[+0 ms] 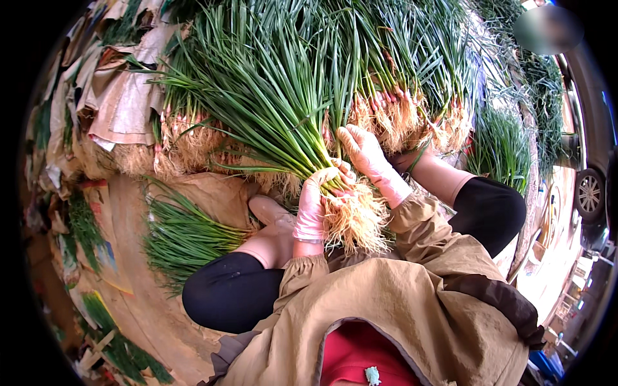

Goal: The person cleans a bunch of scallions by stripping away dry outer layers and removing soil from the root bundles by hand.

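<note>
My left hand [311, 209], in a pale pink glove, is wrapped round the lower stems of a bunch of green garlic [315, 151]. Its long leaves fan out away from me, and its pinkish bases and tangled yellow roots [354, 222] hang toward my lap. My right hand [367, 154], gloved alike, is just right of the stems with its fingers curled closed. What sits in those fingers, if anything, is hidden. Beyond both hands lies a wide heap of the same plants [402, 58], roots facing me.
Left of my knee a smaller bunch [187, 235] lies on brown sheeting [129, 225]. Folded tan sacking [129, 96] covers plants at the far left. More greens [502, 148] lie at the right, with a vehicle wheel [589, 193] beyond. My bent knees flank the work.
</note>
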`<act>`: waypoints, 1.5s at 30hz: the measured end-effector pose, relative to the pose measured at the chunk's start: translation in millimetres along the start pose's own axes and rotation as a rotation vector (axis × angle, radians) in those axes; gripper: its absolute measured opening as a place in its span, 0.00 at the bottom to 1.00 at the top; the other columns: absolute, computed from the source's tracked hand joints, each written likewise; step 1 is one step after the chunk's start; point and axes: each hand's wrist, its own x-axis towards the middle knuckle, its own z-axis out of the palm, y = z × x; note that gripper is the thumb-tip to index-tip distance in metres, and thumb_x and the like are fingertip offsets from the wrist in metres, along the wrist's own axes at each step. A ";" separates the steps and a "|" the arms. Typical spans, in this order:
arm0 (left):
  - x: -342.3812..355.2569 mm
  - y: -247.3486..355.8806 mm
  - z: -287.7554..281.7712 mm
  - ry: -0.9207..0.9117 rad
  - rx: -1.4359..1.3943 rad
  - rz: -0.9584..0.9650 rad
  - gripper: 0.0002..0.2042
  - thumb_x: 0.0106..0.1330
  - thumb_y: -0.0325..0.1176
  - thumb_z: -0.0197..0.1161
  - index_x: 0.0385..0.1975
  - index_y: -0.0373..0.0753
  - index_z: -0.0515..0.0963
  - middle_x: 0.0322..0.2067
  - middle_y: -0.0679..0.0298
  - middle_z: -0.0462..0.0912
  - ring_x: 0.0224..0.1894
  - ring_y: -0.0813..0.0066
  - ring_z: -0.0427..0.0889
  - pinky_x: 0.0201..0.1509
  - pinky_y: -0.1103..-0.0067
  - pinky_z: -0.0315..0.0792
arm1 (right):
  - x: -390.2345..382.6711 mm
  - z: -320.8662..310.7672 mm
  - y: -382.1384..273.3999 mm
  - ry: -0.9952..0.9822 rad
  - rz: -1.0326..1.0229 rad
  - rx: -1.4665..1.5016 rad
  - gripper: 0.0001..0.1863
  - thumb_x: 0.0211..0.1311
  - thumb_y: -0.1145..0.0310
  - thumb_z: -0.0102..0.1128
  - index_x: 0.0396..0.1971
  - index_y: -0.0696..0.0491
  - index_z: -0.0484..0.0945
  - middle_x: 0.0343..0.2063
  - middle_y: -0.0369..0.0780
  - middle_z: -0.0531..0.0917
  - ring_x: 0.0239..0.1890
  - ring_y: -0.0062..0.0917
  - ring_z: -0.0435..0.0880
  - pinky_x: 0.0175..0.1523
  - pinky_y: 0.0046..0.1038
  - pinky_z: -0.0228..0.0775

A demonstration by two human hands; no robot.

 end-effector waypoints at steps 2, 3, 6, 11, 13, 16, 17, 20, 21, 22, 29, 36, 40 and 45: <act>-3.9 -0.4 19.3 -0.056 -0.039 0.024 0.10 0.63 0.31 0.55 0.40 0.33 0.72 0.32 0.58 0.76 0.28 0.74 0.76 0.26 0.83 0.73 | 13.1 -12.3 36.9 0.192 0.140 -0.047 0.21 0.70 0.53 0.50 0.33 0.57 0.78 0.26 0.40 0.82 0.29 0.27 0.79 0.38 0.28 0.70; -5.3 -1.1 26.2 -0.017 -0.025 0.034 0.09 0.63 0.31 0.55 0.39 0.33 0.72 0.31 0.58 0.76 0.27 0.74 0.76 0.26 0.82 0.74 | 14.7 -36.0 49.8 0.240 0.197 -0.227 0.24 0.71 0.50 0.46 0.33 0.58 0.79 0.29 0.44 0.84 0.32 0.33 0.82 0.41 0.32 0.72; -3.9 1.0 22.2 0.028 -0.002 -0.024 0.09 0.62 0.30 0.56 0.41 0.35 0.72 0.34 0.59 0.77 0.30 0.73 0.77 0.27 0.80 0.74 | -5.4 -57.4 72.2 -0.624 0.378 -0.933 0.27 0.67 0.45 0.46 0.37 0.55 0.82 0.32 0.48 0.84 0.43 0.40 0.84 0.50 0.38 0.74; -0.6 -8.9 -3.9 0.190 0.334 -0.052 0.10 0.65 0.31 0.56 0.42 0.32 0.74 0.29 0.55 0.82 0.24 0.68 0.80 0.22 0.81 0.75 | -2.2 -22.1 -11.2 -0.237 0.441 0.143 0.28 0.64 0.46 0.58 0.47 0.58 0.78 0.33 0.41 0.83 0.38 0.24 0.80 0.41 0.26 0.71; 4.4 -14.4 2.8 0.118 0.233 -0.041 0.12 0.66 0.32 0.56 0.43 0.31 0.75 0.30 0.55 0.83 0.26 0.68 0.82 0.24 0.81 0.77 | 16.1 -13.9 0.4 -0.208 0.309 0.185 0.24 0.63 0.50 0.61 0.44 0.58 0.80 0.33 0.40 0.84 0.38 0.23 0.80 0.41 0.25 0.71; -1.2 -6.2 0.4 0.159 0.227 0.020 0.13 0.67 0.35 0.55 0.40 0.30 0.77 0.30 0.53 0.83 0.27 0.65 0.83 0.24 0.80 0.78 | 4.7 -25.1 -18.1 -0.257 0.261 0.379 0.19 0.68 0.54 0.55 0.40 0.56 0.81 0.32 0.34 0.83 0.26 0.15 0.75 0.32 0.19 0.66; -6.9 0.1 1.7 0.087 0.148 -0.024 0.15 0.67 0.37 0.54 0.41 0.29 0.77 0.31 0.52 0.84 0.26 0.65 0.84 0.25 0.80 0.78 | 1.4 -28.0 -18.7 -0.349 0.250 0.486 0.20 0.72 0.54 0.51 0.39 0.56 0.82 0.32 0.33 0.83 0.25 0.11 0.71 0.31 0.14 0.63; -5.5 1.3 3.4 0.145 0.246 -0.083 0.16 0.67 0.37 0.53 0.41 0.28 0.77 0.30 0.53 0.84 0.25 0.67 0.84 0.23 0.81 0.78 | -3.1 -35.3 -38.8 -0.335 0.147 -0.114 0.23 0.70 0.49 0.51 0.36 0.56 0.82 0.25 0.41 0.82 0.27 0.26 0.79 0.35 0.26 0.70; -6.2 3.6 -1.5 0.146 0.293 -0.114 0.16 0.67 0.37 0.53 0.41 0.28 0.77 0.29 0.53 0.83 0.25 0.68 0.84 0.23 0.82 0.78 | -4.1 -32.7 -46.4 -0.306 0.094 -0.366 0.23 0.69 0.49 0.51 0.36 0.56 0.82 0.23 0.43 0.82 0.27 0.30 0.81 0.36 0.29 0.71; -4.9 -0.8 -5.0 0.123 0.326 -0.070 0.15 0.67 0.37 0.54 0.40 0.28 0.77 0.28 0.54 0.83 0.24 0.69 0.84 0.22 0.83 0.77 | -5.0 -29.7 -45.5 -0.228 -0.005 -0.660 0.22 0.70 0.51 0.50 0.30 0.54 0.81 0.21 0.48 0.79 0.30 0.39 0.82 0.39 0.37 0.72; -1.2 -10.6 13.1 0.022 0.032 -0.114 0.16 0.62 0.27 0.57 0.50 0.32 0.71 0.32 0.58 0.78 0.34 0.66 0.78 0.38 0.74 0.77 | 21.9 -56.4 95.4 0.240 0.004 -1.125 0.18 0.66 0.55 0.55 0.25 0.55 0.81 0.27 0.45 0.84 0.29 0.38 0.84 0.38 0.36 0.75; -18.0 10.3 16.4 0.052 -0.046 -0.070 0.20 0.63 0.29 0.56 0.55 0.33 0.68 0.33 0.55 0.78 0.31 0.66 0.80 0.30 0.74 0.80 | -19.8 -40.5 50.6 -0.431 0.219 -1.041 0.22 0.61 0.54 0.59 0.50 0.52 0.80 0.26 0.47 0.84 0.31 0.38 0.84 0.40 0.38 0.77; -15.1 17.3 10.1 -0.097 -0.009 -0.098 0.22 0.61 0.29 0.58 0.56 0.31 0.68 0.33 0.54 0.78 0.34 0.64 0.80 0.34 0.74 0.80 | 76.2 2.2 9.2 0.220 -0.046 -0.706 0.21 0.59 0.56 0.67 0.27 0.58 0.71 0.14 0.43 0.76 0.17 0.34 0.77 0.22 0.36 0.69; 2.7 20.6 -3.5 -0.437 -0.085 0.010 0.22 0.58 0.34 0.60 0.52 0.35 0.69 0.35 0.57 0.76 0.39 0.65 0.75 0.53 0.67 0.69 | 151.2 -51.2 56.5 0.176 0.346 -0.024 0.12 0.67 0.60 0.56 0.37 0.53 0.81 0.20 0.35 0.78 0.20 0.19 0.75 0.28 0.21 0.70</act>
